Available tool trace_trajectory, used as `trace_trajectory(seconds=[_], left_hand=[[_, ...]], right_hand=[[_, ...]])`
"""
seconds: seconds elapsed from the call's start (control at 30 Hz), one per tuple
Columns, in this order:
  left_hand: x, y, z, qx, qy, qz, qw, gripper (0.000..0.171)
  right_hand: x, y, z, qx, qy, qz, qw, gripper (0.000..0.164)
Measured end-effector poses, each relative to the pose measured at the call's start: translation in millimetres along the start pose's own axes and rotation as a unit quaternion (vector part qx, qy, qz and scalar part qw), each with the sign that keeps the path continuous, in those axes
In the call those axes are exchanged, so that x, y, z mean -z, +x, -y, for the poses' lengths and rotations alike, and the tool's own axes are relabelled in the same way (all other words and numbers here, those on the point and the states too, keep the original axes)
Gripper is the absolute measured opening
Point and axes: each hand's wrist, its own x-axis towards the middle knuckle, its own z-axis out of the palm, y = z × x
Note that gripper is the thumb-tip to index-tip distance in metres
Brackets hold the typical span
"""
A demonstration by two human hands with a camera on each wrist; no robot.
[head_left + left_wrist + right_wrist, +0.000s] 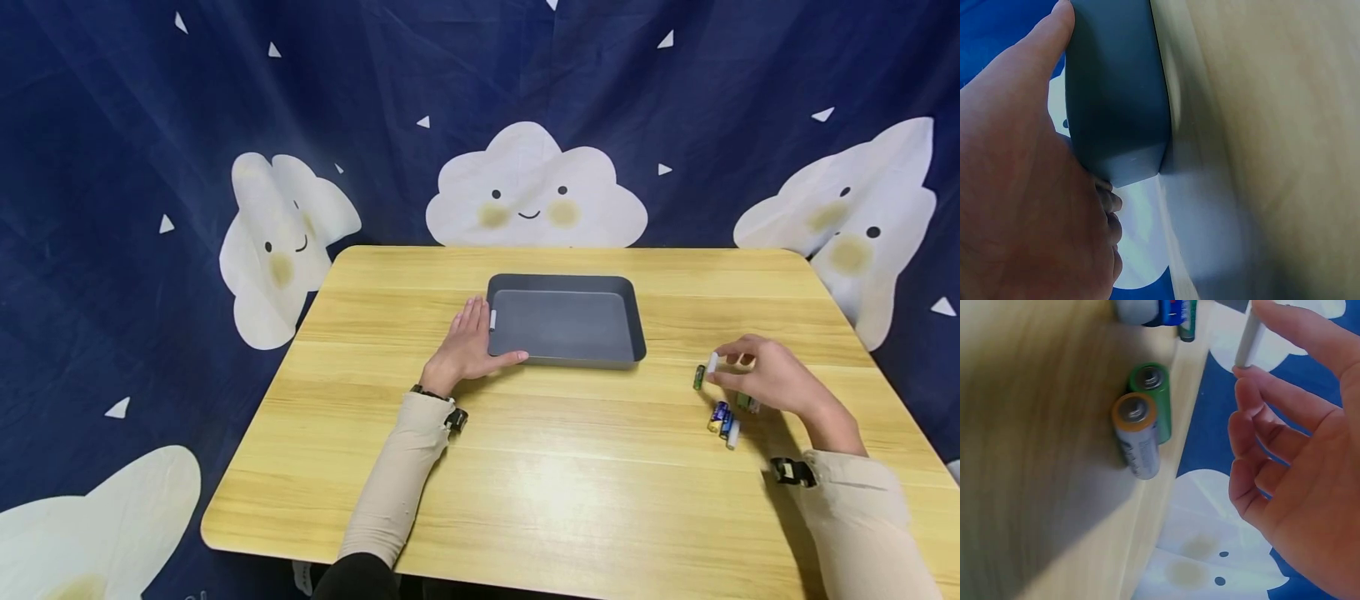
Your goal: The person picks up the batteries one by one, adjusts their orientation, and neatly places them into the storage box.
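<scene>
My right hand [772,377] pinches a small white battery [1249,340] between thumb and index fingertip, above the table at the right. Just left of it lies a green battery [699,377]. Nearer me is a cluster with a blue-and-yellow battery [717,416], a blue battery [726,426] and a white battery [733,434]. Beneath the hand, a green battery [1159,403] and a white one with an orange end [1137,440] sit side by side. My left hand [468,346] touches the grey tray's [573,362] near left corner, fingers straight. Inside, a white battery [492,320] lies by the left wall.
The wooden table [480,492] has a rounded edge at the back, where a dark blue curtain [390,75] with white clouds hangs. The tray stands near the table's back middle, left of the loose batteries.
</scene>
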Motion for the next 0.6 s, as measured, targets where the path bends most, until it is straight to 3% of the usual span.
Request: trace_trajectory(seconds=[0.6], left_hand=[[1.2, -5.7, -0.6, -0.017, -0.013, -0.024, 0.9995, 0.126]], right_hand=[[3, 4, 14, 0.036, 0.033, -0.069, 0.996, 0.047]])
